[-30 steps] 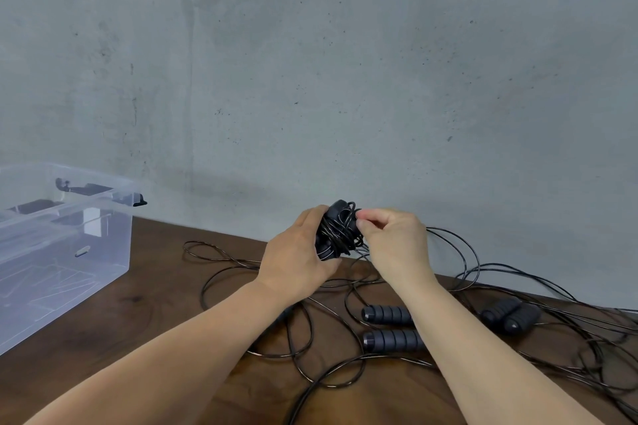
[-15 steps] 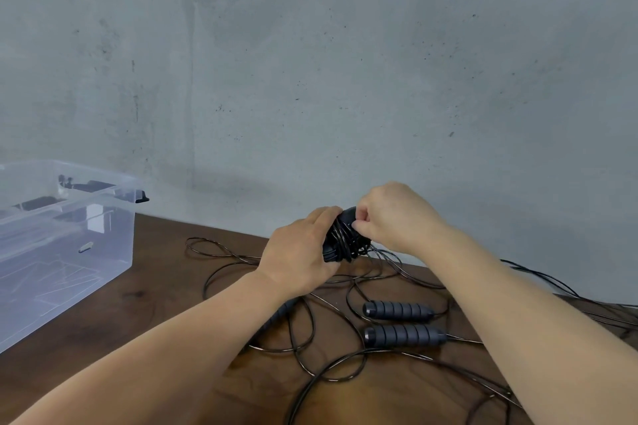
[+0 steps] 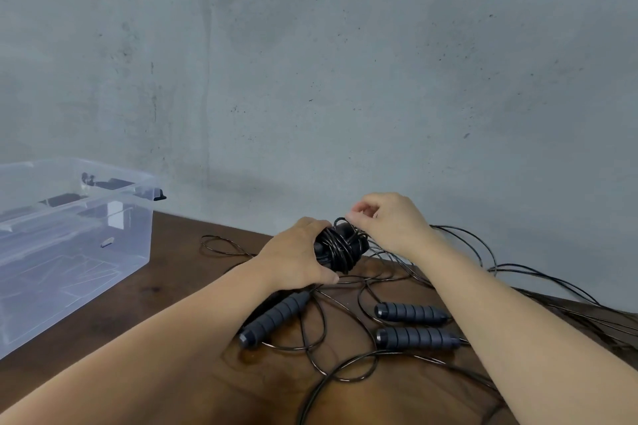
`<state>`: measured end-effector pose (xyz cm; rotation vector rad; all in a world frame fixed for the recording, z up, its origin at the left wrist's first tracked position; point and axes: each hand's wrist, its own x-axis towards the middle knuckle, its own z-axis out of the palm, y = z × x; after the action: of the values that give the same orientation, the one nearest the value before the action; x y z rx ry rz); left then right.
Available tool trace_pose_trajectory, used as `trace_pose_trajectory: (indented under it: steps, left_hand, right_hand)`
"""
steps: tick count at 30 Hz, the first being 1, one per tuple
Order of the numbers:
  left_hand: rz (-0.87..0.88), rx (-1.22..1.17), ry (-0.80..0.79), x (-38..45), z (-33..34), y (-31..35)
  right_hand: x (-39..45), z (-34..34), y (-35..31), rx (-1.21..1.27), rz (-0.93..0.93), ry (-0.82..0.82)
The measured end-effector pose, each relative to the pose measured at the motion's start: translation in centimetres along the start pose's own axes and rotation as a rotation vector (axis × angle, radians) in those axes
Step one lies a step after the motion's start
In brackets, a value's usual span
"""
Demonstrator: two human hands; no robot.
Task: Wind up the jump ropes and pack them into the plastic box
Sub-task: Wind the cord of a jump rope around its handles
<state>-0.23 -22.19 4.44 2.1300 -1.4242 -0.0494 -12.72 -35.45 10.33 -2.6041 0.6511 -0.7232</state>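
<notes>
Wall (image 3: 345, 62): grey concrete, matt, pitted and faintly streaked, standing behind the table.

Table (image 3: 172, 290): dark brown wood with visible grain.

Box (image 3: 131, 235): clear plastic, rectangular, open at the top, with black latches at the rim. It stands at the left end of the table, well apart from the ropes.

Ropes (image 3: 518, 272): thin, glossy black cord, lying in loose, overlapping loops across the centre and right of the table.

Left hand (image 3: 293, 259): fingers curled round the bundle (image 3: 340, 247), which is raised just above the table. The bundle is a pair of handles wrapped crosswise in tight turns of cord.

Right hand (image 3: 390, 221): thumb and forefinger pinch a strand of cord at the top of the bundle; the other fingers are curled.

Handles: three lie on the table, dark grey, cylindrical and ribbed, with a soft foam look. One (image 3: 276, 317) lies slanted below the left wrist; two (image 3: 411, 312) (image 3: 416, 338) lie parallel beside the right forearm.

Compared with half a second ago: the right hand has lifted off the bundle and now stands higher, drawing the strand upward. The left hand keeps its grip. The slanted handle, formerly mostly hidden under the left arm, is now exposed.
</notes>
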Motion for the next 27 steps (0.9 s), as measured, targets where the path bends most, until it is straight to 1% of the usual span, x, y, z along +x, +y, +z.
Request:
trace_pose_trajectory:
  steps: [2, 3, 4, 5, 7, 8, 10, 11, 13, 15, 16, 20, 23, 27]
  left_hand:
    - [-0.112, -0.101, 0.011, -0.4, -0.4, -1.0]
    - [-0.162, -0.161, 0.048, -0.6, -0.8, -1.5]
    - [-0.208, -0.205, 0.086, -1.0, -1.3, -1.8]
    - [-0.248, -0.239, 0.118, -1.3, -1.8, -2.0]
    - [-0.288, -0.33, 0.108, -2.0, -3.1, -2.3]
    - [-0.29, -0.403, 0.062, -2.6, -3.9, -2.4]
    - [-0.315, -0.555, -0.027, -3.8, -5.3, -2.7]
    - [-0.365, -0.596, -0.033, -4.5, -5.9, -2.9]
    - [-0.497, -0.646, 0.026, -5.9, -7.1, -3.6]
    - [-0.593, -0.681, 0.084, -6.9, -8.1, -4.3]
    - [-0.615, -0.627, 0.098, -7.6, -8.6, -4.8]
    - [-0.648, -0.24, 0.081, -10.8, -10.0, -7.6]
    - [-0.753, -0.162, 0.01, -13.8, -9.8, -9.5]
    - [-0.831, -0.047, -0.044, -16.4, -8.7, -12.2]
  right_hand:
    - [-0.1, 1.2, -0.5, 0.18, 0.182, 0.05]
    - [-0.2, 2.1, -1.0, 0.252, 0.284, 0.046]
    - [-0.5, 3.1, -1.6, 0.359, 0.388, 0.009]
    - [-0.9, 4.3, -2.4, 0.512, 0.49, -0.066]
    - [-1.9, 6.2, -4.5, 0.849, 0.617, -0.239]
    - [-2.1, 7.0, -5.6, 0.955, 0.631, -0.28]
    - [-2.1, 8.2, -7.1, 1.089, 0.62, -0.273]
    - [-2.0, 8.7, -7.8, 1.135, 0.614, -0.264]
    - [-1.8, 9.5, -9.3, 1.171, 0.596, -0.282]
    - [-1.9, 10.7, -10.5, 1.159, 0.572, -0.324]
    - [-2.1, 11.4, -11.3, 1.157, 0.563, -0.347]
    - [-3.6, 14.3, -14.0, 1.168, 0.576, -0.469]
    - [-5.3, 17.3, -15.6, 1.155, 0.609, -0.603]
    - [-6.7, 21.2, -16.6, 1.161, 0.663, -0.694]
